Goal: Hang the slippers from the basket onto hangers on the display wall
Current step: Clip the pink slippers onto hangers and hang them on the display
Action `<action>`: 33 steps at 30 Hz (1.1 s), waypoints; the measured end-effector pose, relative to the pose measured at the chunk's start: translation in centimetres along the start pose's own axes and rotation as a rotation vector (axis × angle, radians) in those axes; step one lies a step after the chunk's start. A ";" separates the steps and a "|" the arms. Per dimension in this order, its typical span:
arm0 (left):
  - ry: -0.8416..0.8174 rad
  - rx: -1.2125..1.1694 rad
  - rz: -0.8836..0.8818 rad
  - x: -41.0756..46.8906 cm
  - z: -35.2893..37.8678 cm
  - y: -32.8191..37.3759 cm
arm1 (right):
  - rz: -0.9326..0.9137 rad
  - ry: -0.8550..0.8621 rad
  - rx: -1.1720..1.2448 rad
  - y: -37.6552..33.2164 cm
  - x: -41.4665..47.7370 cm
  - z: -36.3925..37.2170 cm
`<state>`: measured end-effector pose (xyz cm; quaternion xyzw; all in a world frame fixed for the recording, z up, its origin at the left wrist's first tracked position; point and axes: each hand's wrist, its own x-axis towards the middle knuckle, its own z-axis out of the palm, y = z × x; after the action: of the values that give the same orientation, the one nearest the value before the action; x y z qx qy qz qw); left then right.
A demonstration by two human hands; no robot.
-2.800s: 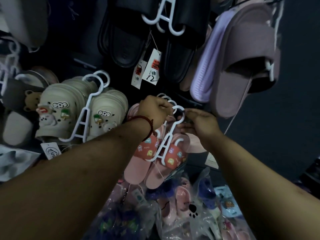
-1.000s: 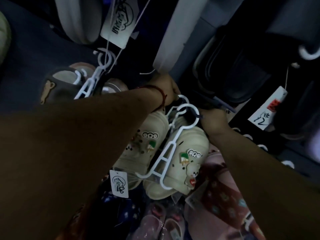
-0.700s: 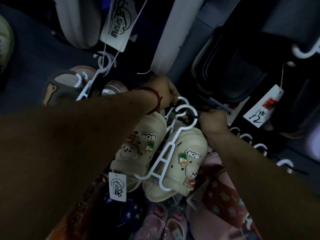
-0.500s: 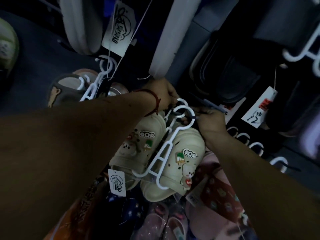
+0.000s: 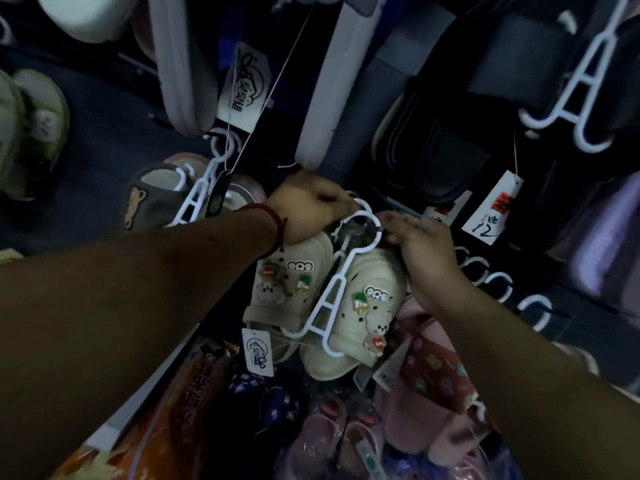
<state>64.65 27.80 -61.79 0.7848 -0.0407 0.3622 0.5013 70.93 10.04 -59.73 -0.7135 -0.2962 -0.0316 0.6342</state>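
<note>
The left hand (image 5: 311, 210) gripped the white hanger (image 5: 347, 260) by its hook (cream clogs (image 5: 377, 271) hung below). Right of the hook, the right hand (image 5: 424, 245) touched it with straight fingers.

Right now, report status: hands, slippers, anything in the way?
Left hand grips white hanger hook. Right hand at hook, grip unclear. Cream slippers on hanger. Obstacles: none seen.

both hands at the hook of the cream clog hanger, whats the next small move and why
Probably settle the hook of the white hanger on the display wall, then let go. The left hand grips the hook's top, the right hand touches its side, and the cream clogs hang from it. Whether it's seated is too dark to tell.
</note>
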 end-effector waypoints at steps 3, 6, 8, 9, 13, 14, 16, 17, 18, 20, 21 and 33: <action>-0.050 -0.077 0.012 -0.6 0.5 -0.3 | 0.074 -0.050 0.097 -0.4 -0.9 0.0; -0.062 -0.103 -0.008 -0.9 0.6 -0.1 | 0.060 -0.068 0.067 -0.7 -1.6 -0.1; -0.086 -0.163 -0.054 -1.3 0.6 0.4 | 0.062 -0.058 0.074 -0.8 -2.0 -0.3; -0.094 -0.181 -0.073 -1.5 0.5 0.6 | 0.067 -0.059 0.081 -0.9 -2.2 -0.4; -0.110 -0.162 -0.105 -1.9 0.4 0.8 | 0.074 -0.061 0.086 -1.3 -2.6 -0.5; -0.109 -0.161 -0.110 -2.0 0.3 0.9 | 0.076 -0.054 0.084 -1.4 -2.7 -0.4; -0.098 -0.156 -0.111 -2.3 0.3 1.4 | 0.076 -0.044 0.075 -1.5 -2.7 -0.3; -0.088 -0.146 -0.106 -2.4 0.3 1.6 | 0.076 -0.040 0.070 -1.5 -2.7 -0.2; -0.080 -0.138 -0.101 -2.4 0.4 1.7 | 0.073 -0.036 0.065 -1.5 -2.8 -0.2; -0.057 -0.137 -0.103 -2.5 0.6 1.6 | 0.057 -0.028 0.050 -1.4 -2.7 -0.2; -0.043 -0.133 -0.104 -2.4 0.7 1.6 | 0.054 -0.021 0.046 -1.4 -2.6 -0.1; 0.038 -0.144 -0.067 -2.7 1.1 -1.2 | 0.068 -0.001 0.055 -0.3 -1.4 0.4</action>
<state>63.74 26.72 -64.61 0.7406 -0.0309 0.3563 0.5689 69.50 9.92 -60.16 -0.7053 -0.2729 -0.0016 0.6543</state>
